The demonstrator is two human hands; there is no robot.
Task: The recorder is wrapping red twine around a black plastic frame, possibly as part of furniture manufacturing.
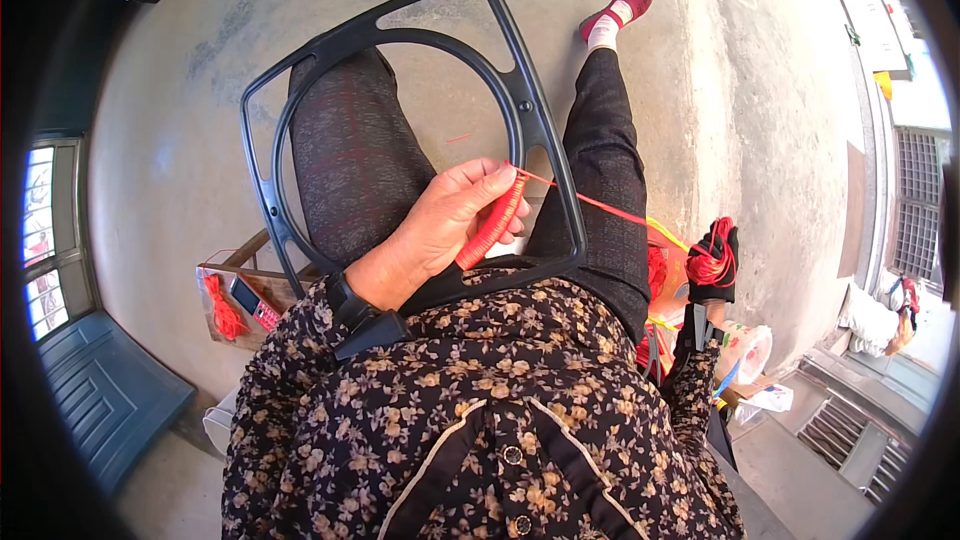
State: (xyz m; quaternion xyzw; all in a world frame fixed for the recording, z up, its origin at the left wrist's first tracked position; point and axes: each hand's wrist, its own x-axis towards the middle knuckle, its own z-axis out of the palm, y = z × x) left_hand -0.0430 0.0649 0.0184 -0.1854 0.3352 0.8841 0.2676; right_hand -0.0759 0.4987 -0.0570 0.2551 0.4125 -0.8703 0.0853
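A black frame (262, 155), squarish outside with a round ring inside, lies across my lap. My left hand (432, 222) is closed round the near right part of the ring, where tight turns of red cord (492, 228) cover it. Its thumb presses on the top end of the wrapping. From there a taut red strand (612, 210) runs right to a bundle of red cord (711, 262). My right hand (714, 290), in a black glove, is held out at the right and closed on that bundle; most of its fingers are hidden under the cord.
At the left, a wooden box or stool (222, 325) bears a red cord hank (222, 306) and a red phone (255, 302). Beside my right thigh stands an orange bag (672, 285). A white roll (748, 350) is near my right forearm. A short red scrap (458, 138) lies on the floor.
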